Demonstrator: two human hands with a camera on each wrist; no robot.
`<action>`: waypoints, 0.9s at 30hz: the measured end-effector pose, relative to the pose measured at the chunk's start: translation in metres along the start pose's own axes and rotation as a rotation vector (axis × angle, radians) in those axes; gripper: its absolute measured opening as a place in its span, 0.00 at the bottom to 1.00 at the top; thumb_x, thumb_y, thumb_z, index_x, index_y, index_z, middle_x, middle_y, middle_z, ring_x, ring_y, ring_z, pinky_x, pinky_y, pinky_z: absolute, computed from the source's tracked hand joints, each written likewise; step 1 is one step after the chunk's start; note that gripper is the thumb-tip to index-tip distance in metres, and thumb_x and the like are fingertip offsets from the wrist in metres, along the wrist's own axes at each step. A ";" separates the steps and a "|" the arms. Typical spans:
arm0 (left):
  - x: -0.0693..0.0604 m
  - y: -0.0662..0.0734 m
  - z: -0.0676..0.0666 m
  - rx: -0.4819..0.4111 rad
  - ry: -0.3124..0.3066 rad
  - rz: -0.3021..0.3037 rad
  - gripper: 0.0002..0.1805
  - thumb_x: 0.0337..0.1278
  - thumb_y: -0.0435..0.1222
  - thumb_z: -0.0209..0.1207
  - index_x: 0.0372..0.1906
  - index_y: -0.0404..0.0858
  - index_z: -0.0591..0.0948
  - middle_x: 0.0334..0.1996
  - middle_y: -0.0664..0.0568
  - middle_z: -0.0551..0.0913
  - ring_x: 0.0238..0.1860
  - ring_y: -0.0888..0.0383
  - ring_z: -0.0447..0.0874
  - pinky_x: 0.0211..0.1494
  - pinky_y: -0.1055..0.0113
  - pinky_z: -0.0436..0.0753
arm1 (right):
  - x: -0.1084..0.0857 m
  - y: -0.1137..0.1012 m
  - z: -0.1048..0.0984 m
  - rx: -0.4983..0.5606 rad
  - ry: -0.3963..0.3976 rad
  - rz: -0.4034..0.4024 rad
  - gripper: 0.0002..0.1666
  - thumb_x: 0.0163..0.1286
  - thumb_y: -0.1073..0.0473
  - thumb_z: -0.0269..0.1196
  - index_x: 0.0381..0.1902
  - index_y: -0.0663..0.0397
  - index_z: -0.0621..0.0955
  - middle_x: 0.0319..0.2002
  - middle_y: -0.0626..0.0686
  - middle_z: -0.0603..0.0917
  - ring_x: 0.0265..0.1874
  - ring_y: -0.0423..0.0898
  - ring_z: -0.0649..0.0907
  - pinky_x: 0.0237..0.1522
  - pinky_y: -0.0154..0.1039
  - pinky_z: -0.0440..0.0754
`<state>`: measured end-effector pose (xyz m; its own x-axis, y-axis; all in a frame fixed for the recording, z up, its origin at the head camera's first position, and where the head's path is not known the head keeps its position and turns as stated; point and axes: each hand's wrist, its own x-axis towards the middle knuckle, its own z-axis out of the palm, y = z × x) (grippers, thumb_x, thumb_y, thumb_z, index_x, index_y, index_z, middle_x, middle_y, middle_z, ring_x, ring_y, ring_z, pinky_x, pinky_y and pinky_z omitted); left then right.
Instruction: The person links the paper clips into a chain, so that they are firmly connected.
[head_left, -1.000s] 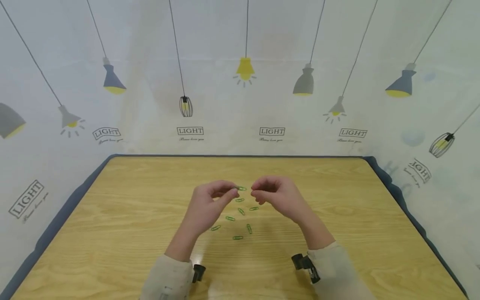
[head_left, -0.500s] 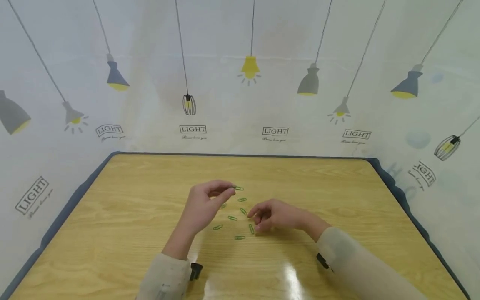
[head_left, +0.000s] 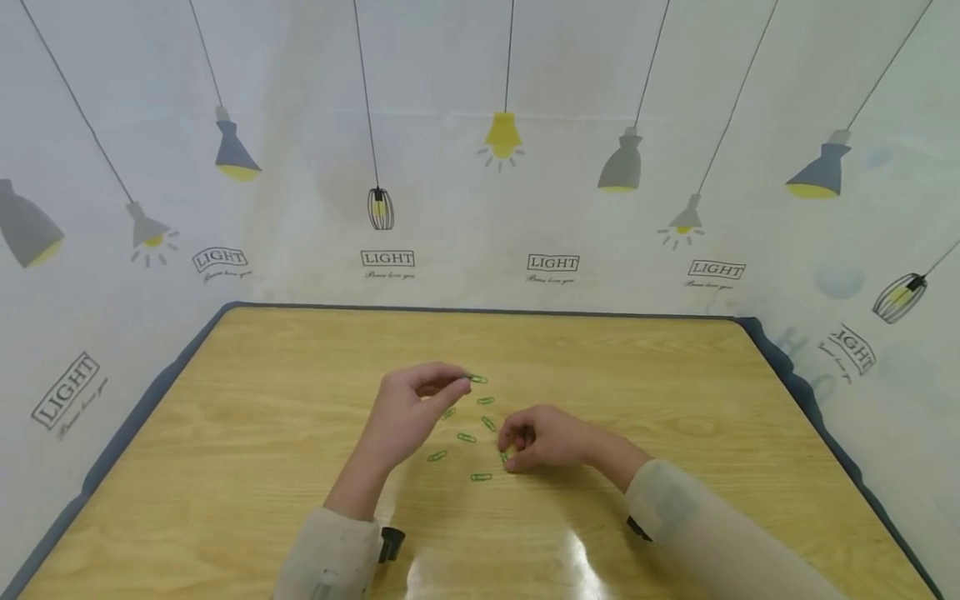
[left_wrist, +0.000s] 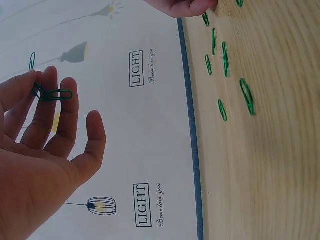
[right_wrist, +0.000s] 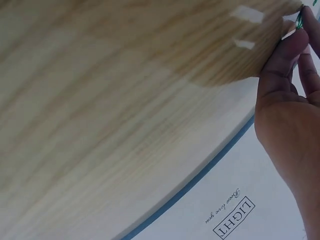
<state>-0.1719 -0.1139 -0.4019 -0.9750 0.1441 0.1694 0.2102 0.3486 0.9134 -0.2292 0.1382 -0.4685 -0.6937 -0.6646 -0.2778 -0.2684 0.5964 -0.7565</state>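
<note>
Green paper clips occupy both my hands: at mid-frame my left hand [head_left: 408,412] pinches a little bunch of them [head_left: 477,379] in the air — linked, it seems, though I can't be sure — and just right of centre my right hand [head_left: 547,437] grips a single clip [head_left: 505,457] between thumb and fingertip, low over the wood; whether that clip touches it, I cannot tell. To do this well, I'd judge, the pads should meet the wire's long sides squarely and lightly, since thin wire could skid on a smooth top, while the left holds level so its bunch doesn't twist. More loose clips [head_left: 467,437] lie scattered between my hands, angled every which way. Pale wood grain runs across the tabletop [head_left: 225,467], with glare [head_left: 581,558] at lower right of centre and dark blue edging [head_left: 480,311] along its far side. Behind hangs a whitish printed backdrop [head_left: 442,150]: pendant lamps [head_left: 503,135] along the top — a yellow one near the middle — and boxed "LIGHT" lettering [head_left: 387,258] below.
</note>
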 end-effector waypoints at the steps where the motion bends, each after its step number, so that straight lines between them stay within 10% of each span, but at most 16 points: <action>1: 0.000 0.001 0.000 0.001 -0.003 -0.002 0.10 0.75 0.42 0.65 0.53 0.45 0.90 0.48 0.52 0.93 0.50 0.56 0.90 0.56 0.56 0.88 | 0.000 0.000 0.000 -0.002 0.004 0.003 0.10 0.68 0.58 0.76 0.43 0.50 0.86 0.35 0.47 0.80 0.36 0.43 0.76 0.37 0.33 0.75; 20: 0.003 -0.004 0.001 0.019 -0.029 -0.001 0.11 0.75 0.42 0.65 0.53 0.44 0.90 0.49 0.49 0.93 0.51 0.54 0.91 0.58 0.53 0.88 | 0.002 -0.009 -0.010 -0.024 0.000 0.001 0.06 0.73 0.58 0.72 0.35 0.51 0.85 0.32 0.46 0.84 0.29 0.40 0.80 0.32 0.34 0.81; 27: 0.004 -0.006 0.001 0.019 -0.043 -0.008 0.10 0.75 0.42 0.65 0.52 0.44 0.90 0.49 0.49 0.93 0.51 0.53 0.91 0.56 0.55 0.89 | -0.005 -0.018 -0.020 0.121 0.078 -0.064 0.05 0.75 0.59 0.69 0.38 0.54 0.85 0.33 0.56 0.88 0.30 0.46 0.85 0.39 0.49 0.88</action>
<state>-0.1765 -0.1146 -0.4071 -0.9727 0.1804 0.1460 0.2044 0.3677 0.9072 -0.2343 0.1399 -0.4416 -0.7285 -0.6601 -0.1835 -0.2347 0.4921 -0.8383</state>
